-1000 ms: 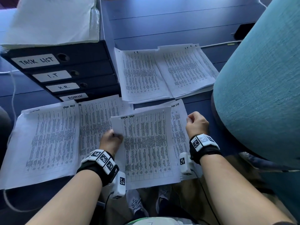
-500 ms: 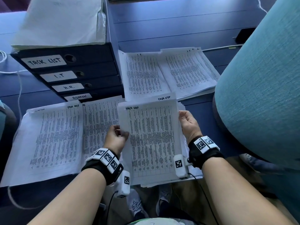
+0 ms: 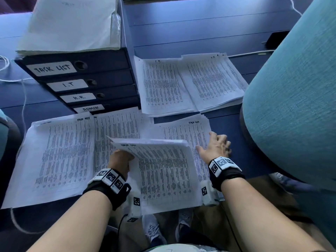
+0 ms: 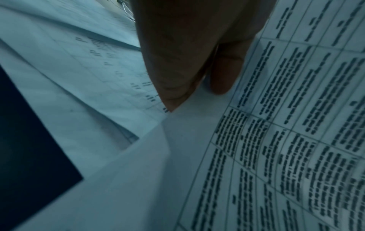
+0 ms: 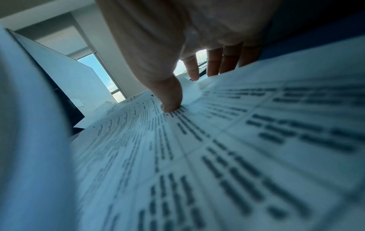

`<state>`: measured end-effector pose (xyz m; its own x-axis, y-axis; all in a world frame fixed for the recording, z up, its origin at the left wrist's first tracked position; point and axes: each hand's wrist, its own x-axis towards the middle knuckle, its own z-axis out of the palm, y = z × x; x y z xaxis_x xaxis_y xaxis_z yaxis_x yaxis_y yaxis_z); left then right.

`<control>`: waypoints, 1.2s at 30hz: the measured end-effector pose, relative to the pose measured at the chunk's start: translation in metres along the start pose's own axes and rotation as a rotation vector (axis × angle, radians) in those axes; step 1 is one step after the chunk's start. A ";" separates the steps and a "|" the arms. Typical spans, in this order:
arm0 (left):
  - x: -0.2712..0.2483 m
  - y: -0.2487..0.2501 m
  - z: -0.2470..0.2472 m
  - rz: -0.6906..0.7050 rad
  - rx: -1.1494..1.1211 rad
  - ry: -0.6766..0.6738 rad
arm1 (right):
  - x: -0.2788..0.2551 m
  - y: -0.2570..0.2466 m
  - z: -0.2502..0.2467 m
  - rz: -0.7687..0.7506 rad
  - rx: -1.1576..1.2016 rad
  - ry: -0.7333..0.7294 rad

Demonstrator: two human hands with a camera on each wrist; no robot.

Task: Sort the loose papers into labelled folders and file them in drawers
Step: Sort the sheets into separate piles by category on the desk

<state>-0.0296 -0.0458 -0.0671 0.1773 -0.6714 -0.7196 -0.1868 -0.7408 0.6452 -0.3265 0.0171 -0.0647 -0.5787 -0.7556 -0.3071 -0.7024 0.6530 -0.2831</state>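
Observation:
A sheaf of printed sheets headed "Task List" is lifted off the desk, its far edge curling up. My left hand grips its left edge, and in the left wrist view the thumb lies on the printed sheet. My right hand is spread over the Task List pile on the desk to the right; its thumb touches the top page. The drawer unit at the back left carries labels TASK LIST, I.T, H.R. and ADMIN.
An I.T pile and an H.R. pile lie at the back middle. A wide Task List pile lies at the left. White papers top the drawer unit. A teal chair crowds the right; a cable runs at the left.
My right hand has let go of the sheaf and moved right onto the pile beneath. My left hand alone now holds the sheaf, lifted and drawn nearer to me.

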 end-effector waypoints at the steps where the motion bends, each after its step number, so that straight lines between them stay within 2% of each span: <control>1: 0.000 0.000 0.000 -0.011 -0.021 0.010 | 0.001 0.000 0.002 0.011 -0.007 0.001; 10: -0.006 0.001 0.004 -0.032 -0.047 0.006 | 0.011 -0.004 -0.001 0.090 0.050 0.044; 16: -0.010 0.004 0.009 0.062 0.008 -0.033 | 0.015 0.002 -0.007 0.038 0.242 0.237; 20: -0.009 0.003 0.013 0.064 -0.048 -0.032 | 0.012 0.002 -0.015 -0.073 0.306 0.371; 22: -0.012 0.003 0.014 0.051 -0.111 -0.022 | 0.012 -0.001 -0.021 -0.092 0.448 0.344; 24: -0.019 0.009 0.014 0.012 -0.184 0.015 | 0.012 -0.005 -0.026 -0.104 0.641 0.236; 26: -0.029 0.011 0.015 0.133 -0.002 0.013 | 0.010 -0.011 -0.028 -0.138 0.761 0.145; 28: -0.026 0.011 0.015 0.069 -0.222 -0.091 | 0.006 -0.017 -0.027 -0.181 0.839 0.047; 29: -0.024 0.009 0.018 0.095 -0.191 -0.090 | 0.004 -0.020 -0.025 -0.203 0.853 -0.004; 31: -0.020 0.012 0.020 0.058 -0.217 -0.044 | 0.003 -0.020 -0.022 -0.218 0.831 -0.072; 33: -0.022 0.013 0.019 0.076 -0.172 -0.045 | 0.006 -0.015 -0.019 -0.172 0.715 -0.039; 36: -0.021 0.011 0.015 0.116 -0.181 -0.033 | 0.011 -0.006 -0.015 -0.089 0.303 0.071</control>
<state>-0.0503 -0.0396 -0.0487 0.1320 -0.7536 -0.6440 -0.0270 -0.6521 0.7576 -0.3349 0.0041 -0.0527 -0.5554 -0.8051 -0.2081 -0.6022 0.5620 -0.5670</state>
